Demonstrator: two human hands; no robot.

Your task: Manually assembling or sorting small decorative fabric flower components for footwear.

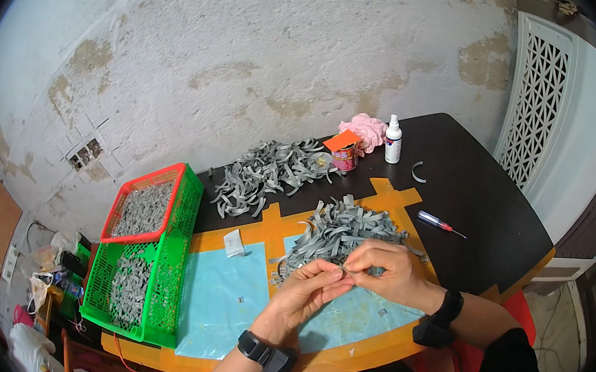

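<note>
Hands meet low over the counter [489, 195], close to its near edge: the left hand [316, 287] comes from the left and the right hand [385, 269] curls beside it, their fingertips almost touching. Each grip has thumb and fingers drawn close, but the gap is hidden, so I cannot tell whether either is clamped on a strip. Just behind them lies the nearer heap of grey strips [333, 233], loose and tangled, toward the middle of the near edge, partly on a blue sheet [219, 297] bordered with orange tape [361, 346].

A second heap of grey strips [270, 176] spreads along the far edge. At the left edge stands a green basket [164, 295], with small grey pieces [129, 292] in it; a red basket [174, 198] rests on its far end, also filled with grey pieces. A small white packet [234, 243] lies between the green basket and the nearer heap.

Toward the far right corner are a can [345, 159] topped by an orange card [342, 141], a pink cloth [366, 133] and an upright white bottle [392, 144]. One curved strip [414, 172] lies near the bottle; a screwdriver [442, 224] lies closer to the right edge.
</note>
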